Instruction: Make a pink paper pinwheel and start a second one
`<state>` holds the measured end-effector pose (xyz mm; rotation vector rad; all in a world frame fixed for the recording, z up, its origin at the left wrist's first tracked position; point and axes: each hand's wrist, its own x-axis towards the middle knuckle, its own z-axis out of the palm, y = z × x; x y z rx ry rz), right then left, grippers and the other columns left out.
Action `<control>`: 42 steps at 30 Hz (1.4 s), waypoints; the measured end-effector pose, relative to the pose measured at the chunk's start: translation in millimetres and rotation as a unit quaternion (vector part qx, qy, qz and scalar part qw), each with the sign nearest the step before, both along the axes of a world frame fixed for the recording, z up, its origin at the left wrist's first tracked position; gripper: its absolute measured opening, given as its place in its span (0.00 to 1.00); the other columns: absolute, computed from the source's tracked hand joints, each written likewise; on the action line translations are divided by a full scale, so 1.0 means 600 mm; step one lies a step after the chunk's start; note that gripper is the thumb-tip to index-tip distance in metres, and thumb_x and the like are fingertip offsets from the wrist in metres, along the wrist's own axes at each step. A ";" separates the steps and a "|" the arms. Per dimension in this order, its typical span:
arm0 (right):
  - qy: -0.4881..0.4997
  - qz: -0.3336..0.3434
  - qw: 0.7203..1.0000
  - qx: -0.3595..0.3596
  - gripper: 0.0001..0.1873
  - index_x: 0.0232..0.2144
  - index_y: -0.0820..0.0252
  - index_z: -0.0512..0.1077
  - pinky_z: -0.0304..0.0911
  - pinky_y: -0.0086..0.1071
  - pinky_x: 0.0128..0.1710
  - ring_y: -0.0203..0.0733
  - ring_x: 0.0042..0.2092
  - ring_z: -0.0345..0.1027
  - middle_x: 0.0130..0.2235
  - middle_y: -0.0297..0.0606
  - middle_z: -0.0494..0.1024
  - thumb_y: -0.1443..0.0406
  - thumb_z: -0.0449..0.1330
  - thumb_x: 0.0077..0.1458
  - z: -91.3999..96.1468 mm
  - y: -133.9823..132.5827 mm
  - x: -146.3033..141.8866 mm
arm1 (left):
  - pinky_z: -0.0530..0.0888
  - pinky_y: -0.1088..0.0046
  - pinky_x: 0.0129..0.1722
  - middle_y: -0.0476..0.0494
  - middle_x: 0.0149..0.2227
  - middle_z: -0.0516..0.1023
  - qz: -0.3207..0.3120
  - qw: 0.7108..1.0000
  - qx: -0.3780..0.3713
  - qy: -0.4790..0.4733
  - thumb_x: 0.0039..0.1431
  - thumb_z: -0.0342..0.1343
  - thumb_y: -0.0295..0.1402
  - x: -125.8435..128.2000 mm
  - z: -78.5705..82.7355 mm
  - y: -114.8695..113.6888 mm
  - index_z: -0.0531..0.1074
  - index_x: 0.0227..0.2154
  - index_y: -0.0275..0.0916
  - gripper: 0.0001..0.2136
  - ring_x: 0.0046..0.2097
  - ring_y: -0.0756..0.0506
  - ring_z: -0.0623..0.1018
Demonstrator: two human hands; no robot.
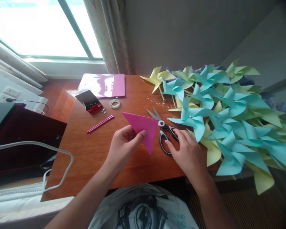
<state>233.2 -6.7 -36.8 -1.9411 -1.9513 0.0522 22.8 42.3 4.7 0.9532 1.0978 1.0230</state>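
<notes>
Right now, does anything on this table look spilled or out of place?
Yes. Shiny bits lie scattered on the table behind the scissors, a few more sit beside the box, and the pinwheels hang over the right edge.

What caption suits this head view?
Left hand holds folded pink paper triangle; right hand touches black-handled scissors beside pastel paper pinwheels.

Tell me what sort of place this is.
Probably a room in a home or hotel, set up for paper craft: a wooden table by a curtained window, a heap of paper pinwheels, scissors at the right hand, folded pink paper in the left hand.
</notes>
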 end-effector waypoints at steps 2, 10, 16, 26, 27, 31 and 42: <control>0.016 -0.003 1.000 0.017 0.20 0.51 0.65 0.72 0.69 0.50 0.49 0.59 0.48 0.72 0.46 0.51 0.78 0.58 0.61 0.61 0.012 0.001 -0.006 | 0.73 0.76 0.35 0.46 0.31 0.82 -0.004 1.000 -0.001 -0.005 0.50 0.70 0.34 0.001 0.000 -0.001 0.82 0.35 0.36 0.10 0.34 0.47 0.78; 0.441 0.025 0.897 -0.034 0.12 0.42 0.57 0.77 0.71 0.33 0.35 0.44 0.35 0.76 0.35 0.38 0.81 0.56 0.61 0.61 0.059 0.015 -0.041 | 0.73 0.75 0.37 0.45 0.33 0.83 -0.103 0.994 -0.012 -0.026 0.54 0.67 0.34 0.015 -0.008 -0.014 0.81 0.37 0.36 0.09 0.36 0.46 0.78; 0.529 -0.054 0.847 -0.031 0.10 0.30 0.58 0.77 0.64 0.28 0.25 0.37 0.26 0.68 0.25 0.32 0.76 0.58 0.64 0.58 0.051 0.022 -0.044 | 0.72 0.76 0.35 0.45 0.30 0.81 -0.118 0.992 0.025 0.037 0.62 0.60 0.37 0.009 -0.010 -0.010 0.80 0.32 0.35 0.10 0.33 0.48 0.76; 0.585 -0.111 0.802 0.051 0.10 0.30 0.58 0.76 0.58 0.26 0.22 0.33 0.23 0.62 0.22 0.28 0.71 0.58 0.67 0.55 0.030 0.009 -0.017 | 0.73 0.72 0.31 0.41 0.29 0.82 -0.042 0.941 0.254 0.218 0.66 0.53 0.39 0.050 0.007 0.135 0.81 0.40 0.34 0.15 0.29 0.47 0.77; 0.584 -0.117 0.801 0.060 0.10 0.30 0.58 0.76 0.58 0.26 0.23 0.33 0.24 0.62 0.22 0.28 0.71 0.58 0.68 0.55 0.028 0.008 -0.016 | 0.74 0.71 0.32 0.40 0.32 0.83 -0.052 0.923 0.279 0.260 0.66 0.51 0.35 0.061 0.002 0.157 0.80 0.42 0.34 0.14 0.30 0.46 0.78; 0.589 -0.131 0.792 0.091 0.09 0.32 0.58 0.77 0.59 0.27 0.24 0.34 0.25 0.63 0.24 0.29 0.73 0.58 0.68 0.55 0.027 0.006 -0.013 | 0.74 0.68 0.40 0.38 0.51 0.79 -0.115 0.853 0.341 0.379 0.56 0.50 0.19 0.091 -0.021 0.209 0.69 0.61 0.44 0.29 0.40 0.45 0.79; 0.635 -0.120 0.758 0.090 0.11 0.30 0.58 0.77 0.59 0.26 0.22 0.33 0.22 0.62 0.22 0.29 0.74 0.57 0.68 0.54 0.033 0.033 -0.037 | 0.71 0.72 0.31 0.36 0.36 0.82 -0.172 0.984 0.040 0.033 0.64 0.46 0.56 0.043 -0.001 0.125 0.79 0.40 0.33 0.29 0.33 0.44 0.79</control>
